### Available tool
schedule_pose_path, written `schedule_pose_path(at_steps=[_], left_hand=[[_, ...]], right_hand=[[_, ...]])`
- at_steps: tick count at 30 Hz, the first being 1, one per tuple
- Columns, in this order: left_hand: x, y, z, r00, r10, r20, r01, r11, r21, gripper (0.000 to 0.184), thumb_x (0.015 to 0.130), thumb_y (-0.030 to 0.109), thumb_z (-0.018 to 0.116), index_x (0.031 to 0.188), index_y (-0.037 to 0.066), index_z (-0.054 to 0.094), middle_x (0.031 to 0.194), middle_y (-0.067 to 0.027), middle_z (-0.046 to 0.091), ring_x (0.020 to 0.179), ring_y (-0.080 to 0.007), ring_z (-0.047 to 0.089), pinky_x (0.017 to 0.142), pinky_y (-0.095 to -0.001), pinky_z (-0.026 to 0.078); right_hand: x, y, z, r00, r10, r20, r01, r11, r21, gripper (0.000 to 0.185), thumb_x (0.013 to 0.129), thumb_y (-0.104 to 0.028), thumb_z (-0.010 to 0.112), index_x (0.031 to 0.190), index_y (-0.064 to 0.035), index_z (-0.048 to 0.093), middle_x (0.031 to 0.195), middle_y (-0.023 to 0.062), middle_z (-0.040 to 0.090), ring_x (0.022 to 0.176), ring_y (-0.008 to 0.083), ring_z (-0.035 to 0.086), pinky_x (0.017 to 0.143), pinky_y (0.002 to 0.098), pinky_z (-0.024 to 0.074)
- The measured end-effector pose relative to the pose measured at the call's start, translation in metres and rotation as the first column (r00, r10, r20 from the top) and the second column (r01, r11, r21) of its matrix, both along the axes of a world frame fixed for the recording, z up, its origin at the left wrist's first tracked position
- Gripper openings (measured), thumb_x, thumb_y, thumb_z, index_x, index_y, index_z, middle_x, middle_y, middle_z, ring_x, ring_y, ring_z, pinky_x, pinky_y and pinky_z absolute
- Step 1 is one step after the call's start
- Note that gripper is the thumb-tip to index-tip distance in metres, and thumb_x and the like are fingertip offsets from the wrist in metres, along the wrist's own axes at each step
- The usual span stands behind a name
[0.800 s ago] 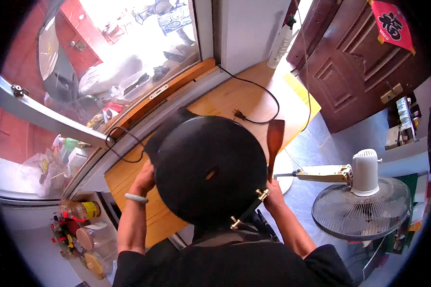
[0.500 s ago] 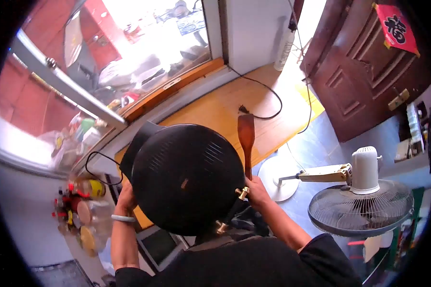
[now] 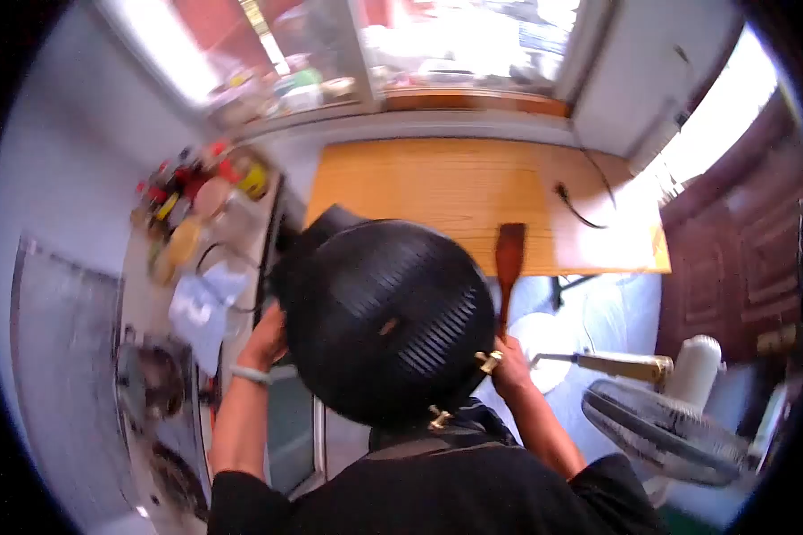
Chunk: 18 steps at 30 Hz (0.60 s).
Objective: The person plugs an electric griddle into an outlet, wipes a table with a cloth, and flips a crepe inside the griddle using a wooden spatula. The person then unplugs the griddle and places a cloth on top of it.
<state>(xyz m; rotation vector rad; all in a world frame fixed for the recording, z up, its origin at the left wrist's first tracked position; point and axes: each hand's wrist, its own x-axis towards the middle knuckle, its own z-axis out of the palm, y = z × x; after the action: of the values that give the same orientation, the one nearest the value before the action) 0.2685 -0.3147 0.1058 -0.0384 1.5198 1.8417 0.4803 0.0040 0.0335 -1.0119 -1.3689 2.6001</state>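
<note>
A large round black appliance [image 3: 388, 325], with vent slots across its surface, is held up in front of my chest and hides part of both hands. My left hand [image 3: 266, 339], with a pale band at the wrist, grips its left side. On the right side, my right hand [image 3: 510, 366] is closed at the edge of the appliance, beside its brass-coloured fittings. A brown wooden spatula [image 3: 509, 259] stands up out of that same hand. The appliance's dark cord loops out past my left hand.
Ahead is a wooden table [image 3: 428, 178] with a black plug and cord [image 3: 580, 209]. Jars and bottles [image 3: 196, 201] stand on a counter at left, near a white plastic bag [image 3: 205, 308]. A fan [image 3: 665, 428] and a brown door [image 3: 732, 267] are at right.
The view has swung left, bringing the whole table front and the left counter into sight. Both hands still hold the appliance, and the spatula remains in my right hand.
</note>
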Motion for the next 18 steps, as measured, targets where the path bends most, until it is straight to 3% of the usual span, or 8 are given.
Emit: schedule_pose_path(at_steps=[3,5,6,7,10,13,14,18], left_hand=[[0.03,-0.035,-0.001,0.999,0.017,-0.036,-0.014,0.995,0.094,0.044,0.094,0.016,0.042,0.135,0.004,0.033,0.129,-0.0095,0.046,0.118,-0.0227,0.045,0.099,-0.0357,0.038],[0.036,-0.079,-0.052,0.996,0.023,-0.091,-0.025,0.999,-0.022,0.046,0.091,0.01,0.039,0.136,0.007,0.03,0.123,-0.007,0.051,0.103,-0.018,0.054,0.083,-0.0324,0.047],[0.045,-0.088,-0.051,0.997,0.001,-0.071,-0.005,0.998,-0.06,0.045,0.091,0.009,0.039,0.136,0.009,0.031,0.124,-0.0063,0.05,0.103,-0.0174,0.054,0.083,-0.0325,0.046],[0.057,-0.1,-0.049,0.998,-0.013,-0.056,0.008,0.995,-0.095,0.045,0.091,0.008,0.039,0.136,0.011,0.032,0.124,-0.0056,0.05,0.103,-0.0168,0.054,0.084,-0.0326,0.046],[0.101,-0.134,-0.011,0.999,-0.007,-0.044,-0.001,0.981,-0.196,0.047,0.092,0.009,0.038,0.137,0.018,0.031,0.122,-0.003,0.051,0.097,-0.0132,0.054,0.077,-0.0311,0.047],[0.142,-0.166,-0.014,0.989,0.133,-0.067,-0.142,0.98,-0.14,0.048,0.092,0.01,0.039,0.138,0.02,0.03,0.114,-0.0011,0.054,0.089,-0.011,0.054,0.071,-0.029,0.046],[0.159,-0.172,-0.004,0.983,0.173,-0.068,-0.181,0.975,-0.129,0.048,0.092,0.011,0.04,0.138,0.019,0.03,0.113,-0.001,0.054,0.088,-0.0111,0.054,0.07,-0.0288,0.046],[0.214,-0.206,-0.019,0.948,0.301,-0.104,-0.313,0.942,-0.119,0.049,0.092,0.011,0.043,0.138,0.019,0.029,0.112,-0.0028,0.054,0.084,-0.0123,0.054,0.067,-0.03,0.047]], right_hand=[[0.023,-0.018,-0.021,0.997,-0.071,0.039,0.071,0.997,0.013,0.02,0.089,-0.022,0.049,0.097,-0.0045,0.056,0.081,0.0053,0.058,0.068,0.019,0.059,0.057,0.0293,0.0466],[0.028,-0.027,-0.041,0.999,-0.022,-0.032,0.021,0.998,-0.058,0.022,0.086,-0.017,0.047,0.103,-0.0047,0.055,0.086,0.0081,0.059,0.076,0.0208,0.059,0.064,0.0325,0.0478],[0.03,-0.035,-0.035,0.965,0.262,-0.017,-0.226,0.861,0.457,0.027,0.086,-0.02,0.045,0.106,-0.0041,0.054,0.09,0.0087,0.06,0.08,0.0198,0.059,0.068,0.0325,0.0483],[0.037,-0.039,-0.042,0.99,0.111,-0.088,-0.108,0.994,0.035,0.029,0.087,-0.021,0.044,0.107,-0.0026,0.054,0.092,0.0081,0.061,0.078,0.0198,0.059,0.069,0.0323,0.049],[0.057,-0.045,-0.081,0.968,0.241,-0.065,-0.216,0.94,0.265,0.033,0.083,-0.025,0.049,0.106,-0.0018,0.054,0.089,0.0076,0.06,0.074,0.0209,0.059,0.066,0.0319,0.0487],[0.059,-0.083,-0.045,0.938,0.345,0.013,-0.318,0.849,0.423,0.042,0.078,-0.027,0.054,0.111,-0.0009,0.051,0.093,0.0104,0.059,0.078,0.0216,0.058,0.068,0.033,0.0479],[0.06,-0.103,-0.024,0.973,0.231,0.02,-0.227,0.927,0.298,0.046,0.077,-0.026,0.053,0.115,-0.0001,0.048,0.098,0.0125,0.059,0.081,0.0226,0.058,0.069,0.0343,0.048],[0.06,-0.099,-0.036,0.925,0.372,0.076,-0.376,0.873,0.311,0.038,0.078,-0.021,0.05,0.11,-0.0022,0.049,0.089,0.0093,0.057,0.073,0.019,0.055,0.061,0.032,0.0454]])
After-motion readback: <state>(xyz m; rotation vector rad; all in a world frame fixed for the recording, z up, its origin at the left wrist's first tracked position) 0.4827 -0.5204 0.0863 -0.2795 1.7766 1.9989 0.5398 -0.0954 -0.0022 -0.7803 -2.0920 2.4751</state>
